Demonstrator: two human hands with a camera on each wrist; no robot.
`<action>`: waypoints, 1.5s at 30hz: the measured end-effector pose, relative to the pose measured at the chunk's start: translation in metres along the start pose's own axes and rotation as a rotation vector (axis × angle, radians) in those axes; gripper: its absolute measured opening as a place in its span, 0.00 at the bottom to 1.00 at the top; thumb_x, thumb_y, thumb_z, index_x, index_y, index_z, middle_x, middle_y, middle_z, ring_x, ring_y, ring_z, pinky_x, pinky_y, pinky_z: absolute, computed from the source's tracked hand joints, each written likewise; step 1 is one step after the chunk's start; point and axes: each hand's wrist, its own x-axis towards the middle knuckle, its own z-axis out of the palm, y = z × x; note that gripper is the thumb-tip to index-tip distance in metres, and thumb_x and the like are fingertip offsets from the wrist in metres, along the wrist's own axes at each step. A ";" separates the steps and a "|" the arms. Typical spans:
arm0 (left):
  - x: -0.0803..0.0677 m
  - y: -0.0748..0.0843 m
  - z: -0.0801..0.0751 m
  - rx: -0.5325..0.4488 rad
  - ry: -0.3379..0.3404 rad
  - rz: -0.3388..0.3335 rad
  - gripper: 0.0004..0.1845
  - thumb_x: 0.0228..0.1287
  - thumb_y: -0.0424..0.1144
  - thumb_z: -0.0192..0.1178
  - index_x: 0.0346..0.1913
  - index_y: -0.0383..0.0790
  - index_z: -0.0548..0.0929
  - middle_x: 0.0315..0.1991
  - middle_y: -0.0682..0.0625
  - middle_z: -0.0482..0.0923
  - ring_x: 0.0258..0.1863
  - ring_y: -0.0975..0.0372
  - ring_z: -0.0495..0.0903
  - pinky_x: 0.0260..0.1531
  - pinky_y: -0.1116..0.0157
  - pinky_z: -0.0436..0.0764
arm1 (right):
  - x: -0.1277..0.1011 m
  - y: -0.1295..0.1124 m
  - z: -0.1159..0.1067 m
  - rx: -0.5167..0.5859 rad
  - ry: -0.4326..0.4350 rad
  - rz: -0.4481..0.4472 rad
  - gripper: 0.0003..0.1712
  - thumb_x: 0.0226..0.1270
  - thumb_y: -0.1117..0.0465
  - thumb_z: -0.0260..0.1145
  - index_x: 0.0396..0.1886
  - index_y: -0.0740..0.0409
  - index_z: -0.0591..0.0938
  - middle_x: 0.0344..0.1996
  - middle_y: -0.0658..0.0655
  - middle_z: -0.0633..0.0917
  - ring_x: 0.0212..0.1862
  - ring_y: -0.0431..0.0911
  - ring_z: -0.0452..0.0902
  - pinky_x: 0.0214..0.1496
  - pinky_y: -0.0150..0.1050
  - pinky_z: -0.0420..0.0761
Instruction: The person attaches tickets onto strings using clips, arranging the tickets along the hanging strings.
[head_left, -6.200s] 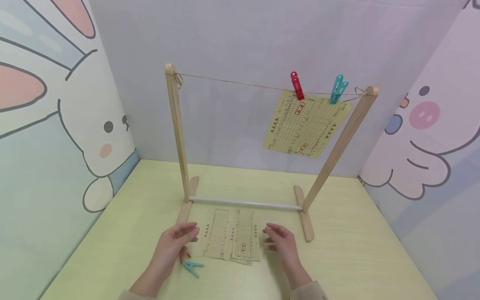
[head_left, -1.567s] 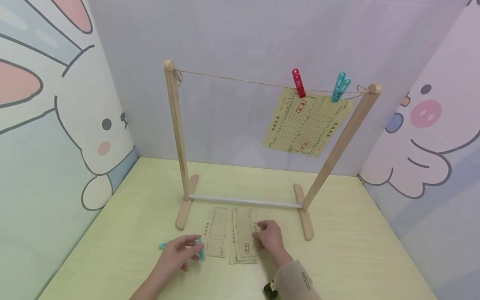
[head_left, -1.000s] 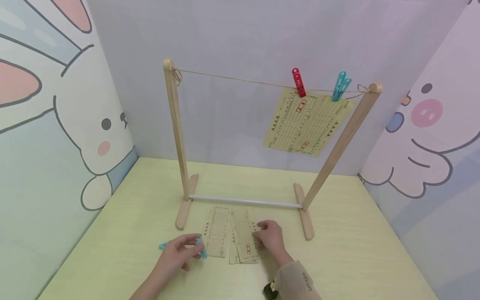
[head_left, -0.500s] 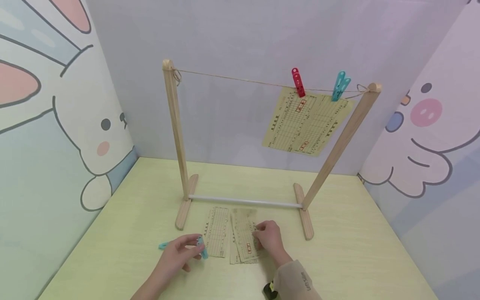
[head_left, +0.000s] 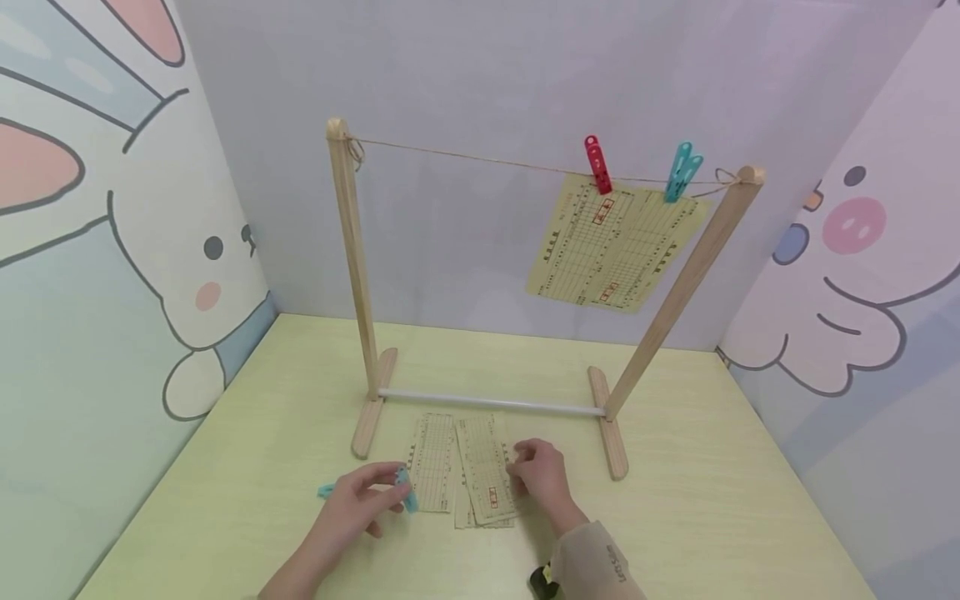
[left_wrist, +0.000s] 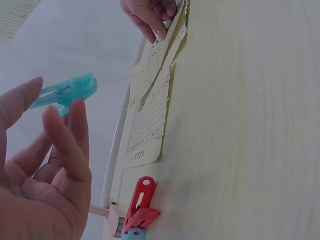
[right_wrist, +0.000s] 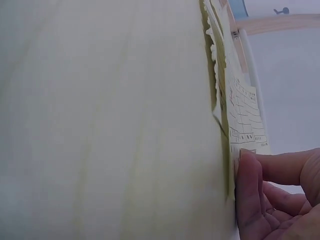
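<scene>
My left hand (head_left: 384,492) pinches a teal clothespin (head_left: 406,493) just above the table, left of the paper slips; the left wrist view shows the clothespin (left_wrist: 66,93) between thumb and fingers. My right hand (head_left: 519,472) has curled fingers that pinch the right edge of the top paper slip (head_left: 483,471) of a small pile. That slip (left_wrist: 161,59) lifts slightly at my right fingers (left_wrist: 150,20). In the right wrist view a fingertip (right_wrist: 246,186) rests against the slip's edge (right_wrist: 239,116).
A wooden rack (head_left: 351,258) with a string stands behind the slips. A printed sheet (head_left: 615,246) hangs from it by a red peg (head_left: 596,164) and a teal peg (head_left: 678,172). A red peg (left_wrist: 140,205) and another teal peg (head_left: 325,491) lie by my left hand.
My left hand picked the teal clothespin up from the table and now holds it still. My right hand closed on the pile's right edge and nudged the top slip slightly leftward.
</scene>
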 end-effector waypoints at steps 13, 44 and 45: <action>0.002 0.021 -0.006 0.039 -0.028 0.047 0.29 0.66 0.46 0.65 0.65 0.33 0.74 0.52 0.42 0.82 0.26 0.60 0.80 0.23 0.68 0.80 | 0.003 0.001 -0.007 0.070 -0.063 0.028 0.11 0.65 0.64 0.66 0.42 0.70 0.84 0.25 0.57 0.83 0.23 0.42 0.78 0.28 0.37 0.83; 0.010 0.078 -0.020 0.162 -0.025 0.295 0.23 0.65 0.43 0.66 0.60 0.38 0.79 0.51 0.41 0.82 0.31 0.67 0.82 0.21 0.67 0.79 | -0.004 -0.020 -0.019 0.249 -0.102 -0.029 0.15 0.71 0.62 0.63 0.47 0.72 0.80 0.34 0.65 0.87 0.29 0.51 0.86 0.37 0.46 0.88; 0.009 0.080 -0.020 0.162 -0.029 0.301 0.23 0.65 0.43 0.66 0.60 0.38 0.79 0.51 0.41 0.82 0.31 0.67 0.82 0.20 0.66 0.79 | -0.005 -0.022 -0.021 0.253 -0.104 -0.036 0.14 0.70 0.62 0.64 0.47 0.71 0.80 0.33 0.64 0.87 0.29 0.51 0.86 0.36 0.45 0.88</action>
